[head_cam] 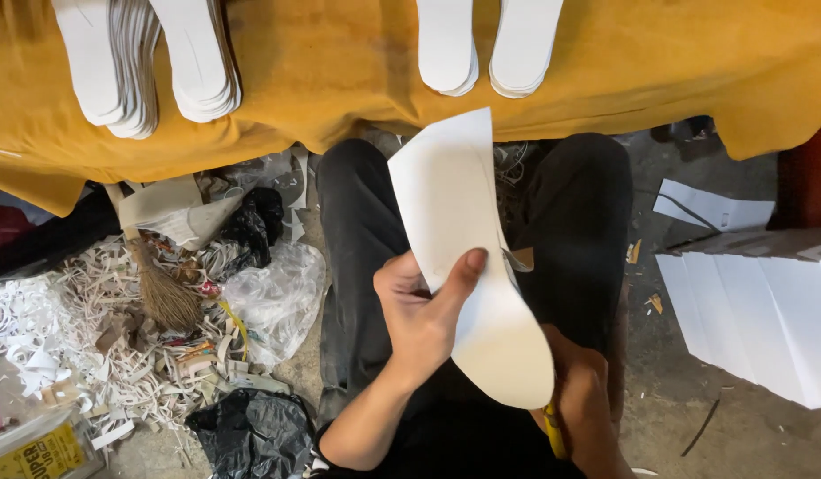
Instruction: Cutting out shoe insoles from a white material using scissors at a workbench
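My left hand (424,310) grips a white sheet (468,239) whose lower end is rounded like a shoe insole, thumb pressed on its face. My right hand (584,399) sits lower right, mostly behind the sheet, closed on yellow-handled scissors (552,435). The scissor blades (515,259) show at the sheet's right edge. Both hands are above my lap in dark trousers (357,231).
A table with a mustard cloth (339,80) carries stacks of white insole cut-outs (153,62) and two more stacks (486,44). On the floor: white offcut strips (64,328), a small broom (157,284), plastic bags (273,297), and white sheets (757,310) at right.
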